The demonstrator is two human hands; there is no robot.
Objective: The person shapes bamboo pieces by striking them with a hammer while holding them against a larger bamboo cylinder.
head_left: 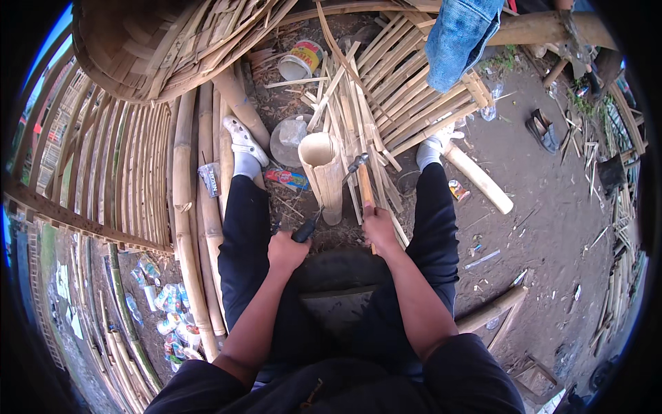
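A thick bamboo tube [325, 181] stands between my feet, tilted a little, with a split and uneven upper rim. My left hand [288, 251] is closed round the black handle of a screwdriver-like tool [304, 230]. Its thin metal shaft points at the lower side of the tube; whether it touches is hard to tell. My right hand [382, 230] grips a hammer [365, 185] by its wooden handle. The metal hammer head is up beside the tube, on its right.
Pale bamboo strips [350, 121] and a slatted bamboo panel [414, 90] lie ahead. A bucket [301, 61], a grey stone block [293, 131] and a colourful wrapper [287, 179] are nearby. Bamboo poles [183, 159] run along my left; a cut pole [479, 178] lies right.
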